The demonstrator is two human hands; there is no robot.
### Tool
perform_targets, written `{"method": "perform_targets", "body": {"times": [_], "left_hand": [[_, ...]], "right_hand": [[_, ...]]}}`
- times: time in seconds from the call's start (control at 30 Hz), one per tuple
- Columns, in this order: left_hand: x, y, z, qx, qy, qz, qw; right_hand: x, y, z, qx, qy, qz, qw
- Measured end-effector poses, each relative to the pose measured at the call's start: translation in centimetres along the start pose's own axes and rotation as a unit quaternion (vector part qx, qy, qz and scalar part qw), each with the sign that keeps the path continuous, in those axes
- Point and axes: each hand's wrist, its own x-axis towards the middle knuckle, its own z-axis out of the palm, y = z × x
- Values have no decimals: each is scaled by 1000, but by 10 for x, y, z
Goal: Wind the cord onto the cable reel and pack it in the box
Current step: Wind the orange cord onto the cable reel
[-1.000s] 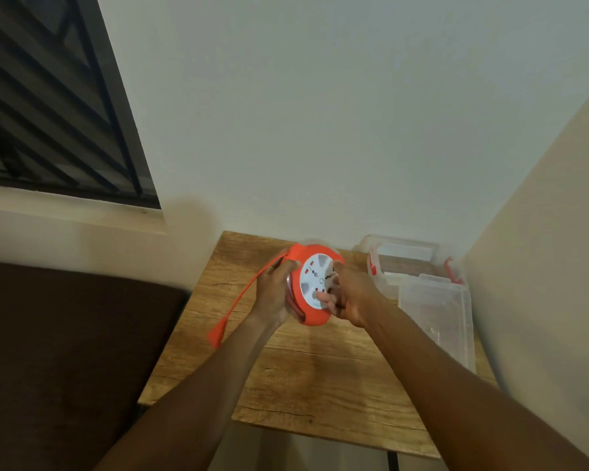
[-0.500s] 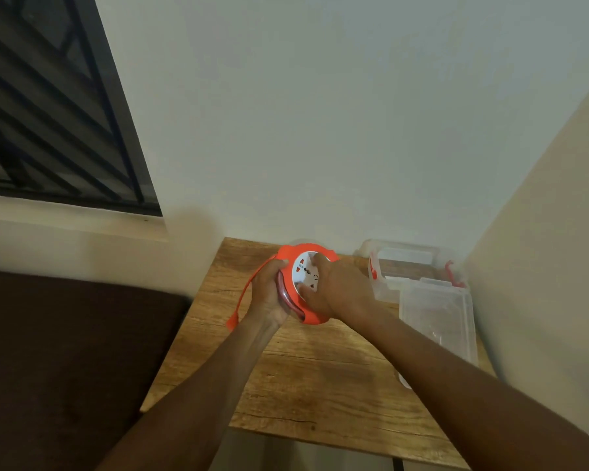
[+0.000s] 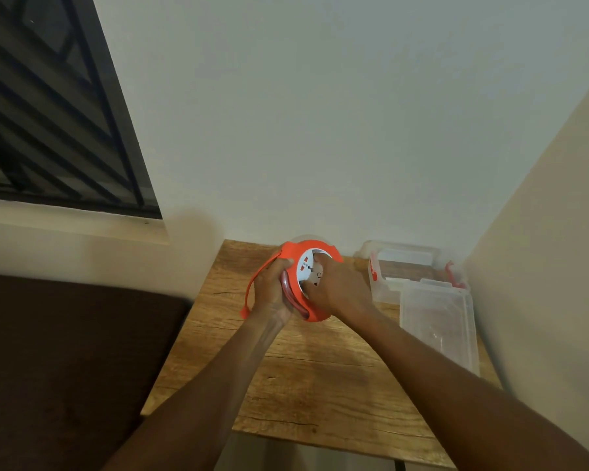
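Observation:
An orange cable reel [image 3: 315, 253] with a white socket face is held upright above the far part of the wooden table [image 3: 320, 375]. My left hand [image 3: 271, 290] grips its left rim. My right hand [image 3: 337, 288] covers the white face, fingers curled on the centre. A flat orange cord [image 3: 252, 287] loops out from the reel's top left and hangs down past my left hand. A clear plastic box [image 3: 405, 266] with red clips stands open at the far right.
The box's clear lid [image 3: 439, 328] lies on the table in front of the box. Walls close in behind and to the right. A dark sofa [image 3: 65, 351] sits left of the table, under a barred window [image 3: 48, 113].
The loose cord has grown shorter, its hanging end drawn up toward the reel. My right hand has turned over the white face. The reel has tilted slightly.

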Motion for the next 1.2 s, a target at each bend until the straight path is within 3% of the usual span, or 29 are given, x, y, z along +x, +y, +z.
{"method": "perform_targets", "body": {"times": [0.17, 0.23, 0.27, 0.37, 0.4, 0.47, 0.57, 0.67, 0.7, 0.77, 0.8, 0.83, 0.9, 1.0, 1.2], "left_hand": [[-1, 6, 2, 36, 9, 27, 999], [-3, 6, 2, 83, -4, 55, 995], [-5, 5, 3, 115, -16, 76, 990], [-9, -2, 4, 222, -65, 165, 959], [-9, -3, 4, 241, -81, 186, 949], [-5, -4, 1, 237, -85, 187, 950], [-2, -3, -3, 181, -47, 149, 971], [-1, -3, 1, 77, 11, 79, 994], [-1, -2, 2, 49, 26, 57, 997], [0, 1, 3, 14, 42, 33, 998], [2, 2, 1, 4, 48, 26, 998], [4, 3, 0, 0, 54, 20, 998], [5, 6, -1, -9, 53, 7, 999], [5, 7, -3, -22, 29, -14, 999], [8, 5, -5, -32, -1, -6, 999]], "right_hand": [[-4, 2, 2, 144, 19, 8, 989], [-4, 2, 3, 262, 1, 82, 962], [-4, 0, 2, 360, -21, 154, 920], [-6, -2, 1, 610, -87, 338, 711], [-6, 1, 1, 639, -98, 360, 673], [-6, 6, 2, 643, -126, 373, 658], [-4, 3, -1, 613, -134, 356, 693], [-3, -2, -3, 569, -108, 306, 756], [-3, -1, -1, 531, -91, 275, 796], [-4, 5, 1, 346, -35, 179, 920], [-5, 7, 0, 226, 4, 125, 966], [-7, 9, -1, 143, 39, 77, 986], [-10, 7, -3, 69, 65, -2, 996], [-7, 2, -2, -16, 31, -75, 997], [-4, 1, -5, -26, 24, -48, 998]]}}
